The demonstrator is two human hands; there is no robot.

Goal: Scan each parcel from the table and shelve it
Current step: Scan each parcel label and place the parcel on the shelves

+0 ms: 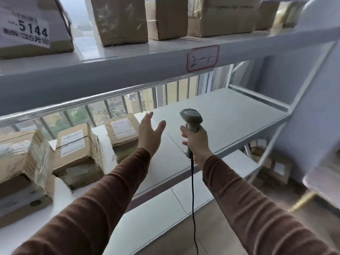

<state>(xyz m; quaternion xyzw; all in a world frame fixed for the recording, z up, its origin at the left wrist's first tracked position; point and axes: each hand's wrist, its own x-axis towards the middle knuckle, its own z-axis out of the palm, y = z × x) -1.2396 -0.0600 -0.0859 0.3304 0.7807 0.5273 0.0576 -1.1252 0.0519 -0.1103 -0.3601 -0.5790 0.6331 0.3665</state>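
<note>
My right hand (196,142) grips the handle of a grey barcode scanner (191,118), whose black cable hangs down below it. My left hand (150,131) is held out with straight fingers over the middle shelf (230,115), just right of a cardboard parcel (123,130) with a white label. It holds nothing and is not touching the parcel. Two more taped cardboard parcels, one (77,150) in the middle and one (22,162) at the far left, lie on the same shelf.
The upper shelf (128,63) carries several cardboard boxes (119,19) and a tag reading "2-1" (202,57). A box marked 5144 (27,30) stands at top left. A lower shelf (165,208) and boxes on the floor (272,168) lie below right. A window is behind the rack.
</note>
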